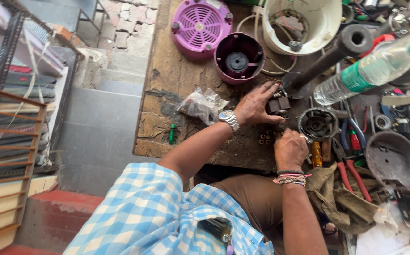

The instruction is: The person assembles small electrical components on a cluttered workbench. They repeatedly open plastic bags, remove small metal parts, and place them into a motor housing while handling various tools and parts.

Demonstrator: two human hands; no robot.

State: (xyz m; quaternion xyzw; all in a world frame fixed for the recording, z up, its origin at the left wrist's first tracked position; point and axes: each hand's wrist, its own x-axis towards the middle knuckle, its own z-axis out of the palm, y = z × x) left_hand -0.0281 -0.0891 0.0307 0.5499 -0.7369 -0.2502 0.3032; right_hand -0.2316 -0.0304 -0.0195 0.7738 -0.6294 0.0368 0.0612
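My left hand point(257, 105), with a silver watch on the wrist, rests on a small dark motor part point(278, 105) on the worn wooden workbench point(167, 85) and holds it down. Closed into a fist, my right hand point(290, 148) sits just below that part, with bead bracelets on the wrist; what it grips is hidden. Several small brass-coloured nuts point(264, 139) lie between the two hands. A round metal motor housing point(317, 124) sits just right of the hands.
A purple vented lid point(199, 24) and a purple cup base point(239, 57) stand at the back, beside a white plastic body point(304, 21). A clear bottle point(370, 71), pliers point(349, 172), a rag point(337, 193) and a plastic bag point(202, 105) crowd the bench. Stairs drop at left.
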